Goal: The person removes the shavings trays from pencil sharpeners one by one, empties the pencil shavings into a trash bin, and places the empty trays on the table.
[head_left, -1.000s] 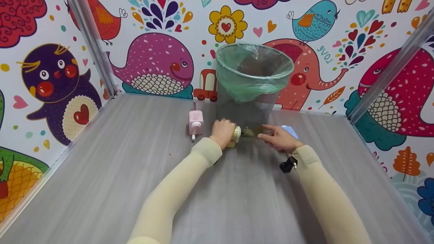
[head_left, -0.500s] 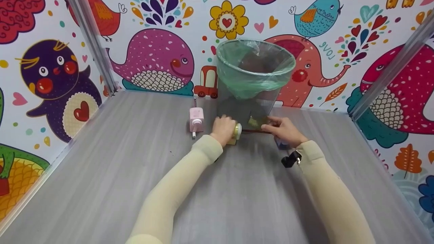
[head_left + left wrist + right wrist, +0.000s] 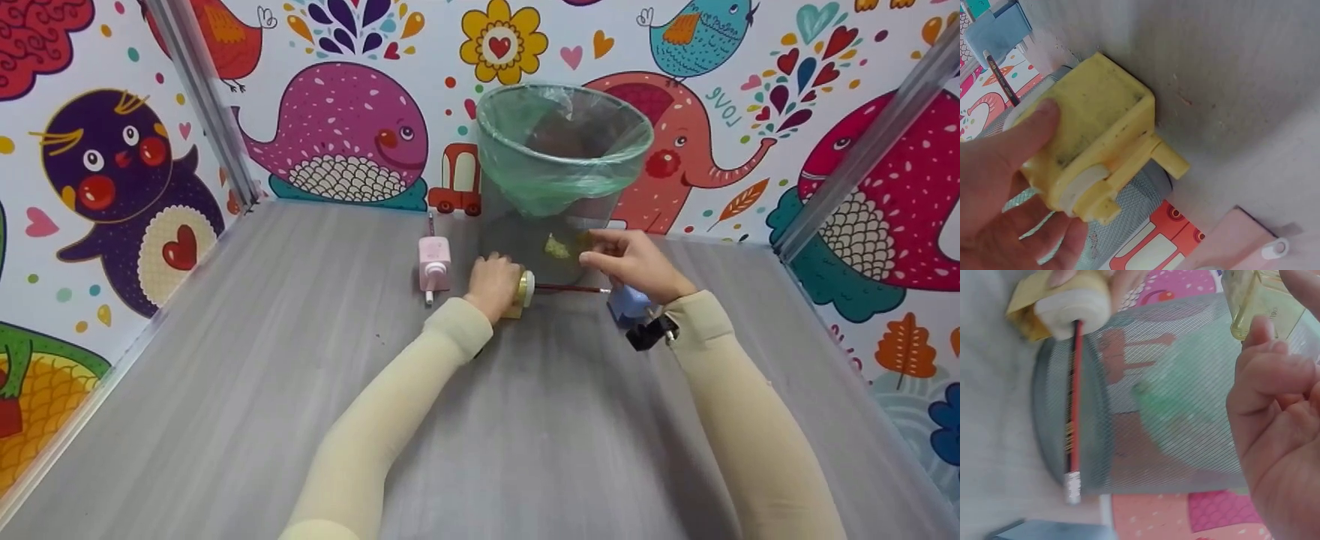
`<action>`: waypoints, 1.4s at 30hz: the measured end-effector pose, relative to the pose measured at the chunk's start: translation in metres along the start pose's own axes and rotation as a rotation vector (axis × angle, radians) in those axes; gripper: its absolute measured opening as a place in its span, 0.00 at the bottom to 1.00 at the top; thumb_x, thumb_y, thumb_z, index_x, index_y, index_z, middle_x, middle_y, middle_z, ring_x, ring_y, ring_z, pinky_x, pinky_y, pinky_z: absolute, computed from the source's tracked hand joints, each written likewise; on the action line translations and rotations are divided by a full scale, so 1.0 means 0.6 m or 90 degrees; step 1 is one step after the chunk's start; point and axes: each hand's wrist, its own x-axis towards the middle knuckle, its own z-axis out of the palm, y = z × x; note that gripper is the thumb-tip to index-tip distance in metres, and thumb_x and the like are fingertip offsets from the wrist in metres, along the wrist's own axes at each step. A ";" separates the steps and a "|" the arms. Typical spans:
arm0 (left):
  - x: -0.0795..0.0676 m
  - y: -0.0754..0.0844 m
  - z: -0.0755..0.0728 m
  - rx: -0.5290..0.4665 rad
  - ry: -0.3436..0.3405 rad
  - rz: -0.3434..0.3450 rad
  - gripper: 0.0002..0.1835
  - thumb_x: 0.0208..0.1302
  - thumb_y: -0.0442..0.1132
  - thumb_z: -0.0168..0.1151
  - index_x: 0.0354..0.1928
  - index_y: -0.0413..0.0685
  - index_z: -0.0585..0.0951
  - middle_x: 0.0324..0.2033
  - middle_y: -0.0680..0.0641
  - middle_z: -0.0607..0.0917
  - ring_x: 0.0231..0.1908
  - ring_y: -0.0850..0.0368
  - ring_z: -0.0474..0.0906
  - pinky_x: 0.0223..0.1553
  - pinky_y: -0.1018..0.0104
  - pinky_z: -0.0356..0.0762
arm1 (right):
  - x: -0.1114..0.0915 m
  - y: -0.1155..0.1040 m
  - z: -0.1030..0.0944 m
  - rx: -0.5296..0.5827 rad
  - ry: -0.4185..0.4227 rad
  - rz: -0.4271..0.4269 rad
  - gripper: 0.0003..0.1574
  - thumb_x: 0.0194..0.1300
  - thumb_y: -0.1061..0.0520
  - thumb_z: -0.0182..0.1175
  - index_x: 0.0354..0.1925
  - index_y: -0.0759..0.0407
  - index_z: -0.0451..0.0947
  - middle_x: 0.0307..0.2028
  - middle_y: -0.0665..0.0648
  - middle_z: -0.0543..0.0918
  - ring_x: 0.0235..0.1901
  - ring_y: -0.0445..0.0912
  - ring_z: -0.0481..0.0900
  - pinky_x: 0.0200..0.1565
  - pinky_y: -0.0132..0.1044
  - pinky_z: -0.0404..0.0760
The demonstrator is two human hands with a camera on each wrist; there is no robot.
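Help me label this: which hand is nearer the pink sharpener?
Left. The left hand, gripping the yellow sharpener, is just right of the pink sharpener; the right hand, holding a clear container, is farther right.

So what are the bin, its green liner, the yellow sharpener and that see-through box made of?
The bin looks like grey metal mesh, from its fine grid. The green liner is probably thin glossy plastic film: wrinkled and shiny. The yellow sharpener seems hard plastic, smooth but smudged. The see-through box, clear with a yellow tint, is likely plastic.
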 end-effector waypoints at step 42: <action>0.000 0.001 -0.001 0.016 0.016 -0.001 0.18 0.57 0.41 0.74 0.50 0.48 0.86 0.48 0.46 0.88 0.51 0.48 0.82 0.53 0.53 0.81 | 0.087 -0.149 -0.089 -0.026 0.409 0.045 0.33 0.63 0.43 0.68 0.60 0.58 0.78 0.34 0.47 0.73 0.37 0.41 0.69 0.34 0.31 0.69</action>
